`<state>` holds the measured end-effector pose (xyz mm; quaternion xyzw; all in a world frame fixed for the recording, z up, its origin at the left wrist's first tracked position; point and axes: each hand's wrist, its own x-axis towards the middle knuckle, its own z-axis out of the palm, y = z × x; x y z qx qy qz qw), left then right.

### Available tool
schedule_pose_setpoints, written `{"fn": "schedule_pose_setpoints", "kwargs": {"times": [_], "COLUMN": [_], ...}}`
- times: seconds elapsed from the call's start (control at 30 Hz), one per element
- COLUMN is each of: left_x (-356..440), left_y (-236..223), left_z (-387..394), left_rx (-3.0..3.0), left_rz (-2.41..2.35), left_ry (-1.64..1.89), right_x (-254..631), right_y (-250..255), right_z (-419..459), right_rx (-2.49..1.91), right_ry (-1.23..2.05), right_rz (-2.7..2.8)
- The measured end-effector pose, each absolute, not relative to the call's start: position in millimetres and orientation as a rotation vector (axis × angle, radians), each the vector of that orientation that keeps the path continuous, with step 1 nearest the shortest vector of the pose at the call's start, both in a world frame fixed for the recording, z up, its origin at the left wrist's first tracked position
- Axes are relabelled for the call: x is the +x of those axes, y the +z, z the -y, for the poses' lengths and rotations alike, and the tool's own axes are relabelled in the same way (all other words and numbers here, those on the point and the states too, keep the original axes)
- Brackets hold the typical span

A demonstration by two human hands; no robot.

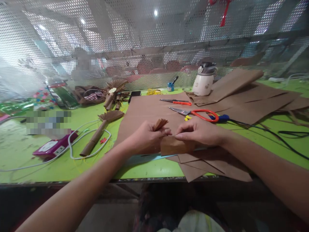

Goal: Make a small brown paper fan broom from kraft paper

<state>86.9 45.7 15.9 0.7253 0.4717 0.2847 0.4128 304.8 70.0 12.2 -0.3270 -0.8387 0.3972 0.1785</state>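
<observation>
My left hand (146, 137) is closed around the pleated end of a brown paper strip (175, 145), whose folds fan out above my fingers. My right hand (199, 131) pinches the flat part of the same strip just to the right, fingers pressed together on its top edge. Both hands rest over a large brown paper sheet (147, 111) on the green table (154, 169). Red-handled scissors (196, 113) lie just beyond my right hand.
A second pair of scissors (177, 101), a white jug (204, 80), a small blue pot (170, 86) and stacked brown sheets (253, 96) lie behind. A rolled paper broom (98, 133), finished fans (114, 91), a pink device (54, 146) with white cable and black cords (277, 135) flank the work.
</observation>
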Motion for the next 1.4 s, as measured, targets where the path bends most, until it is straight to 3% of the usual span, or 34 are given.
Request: {"fn": "schedule_pose_setpoints", "kwargs": {"times": [0.2, 0.43, 0.97, 1.4], "left_x": [85, 87, 86, 83], "left_y": [7, -8, -14, -14], "left_z": [-48, -61, -63, -62], "left_rx": [2.033, 2.340, 2.527, 2.697], "left_rz": [-1.280, -1.331, -1.370, -1.305], "left_ry": [0.620, 0.576, 0.580, 0.535], "right_x": [295, 295, 298, 299], "right_y": [2, -10, -16, -12], "right_z": [-71, -75, -76, -65], "right_rx": [-1.063, -0.869, -0.822, -0.942], "right_ry": [0.975, 0.465, 0.325, -0.071], "right_rz": [2.341, 2.504, 2.575, 2.739]}}
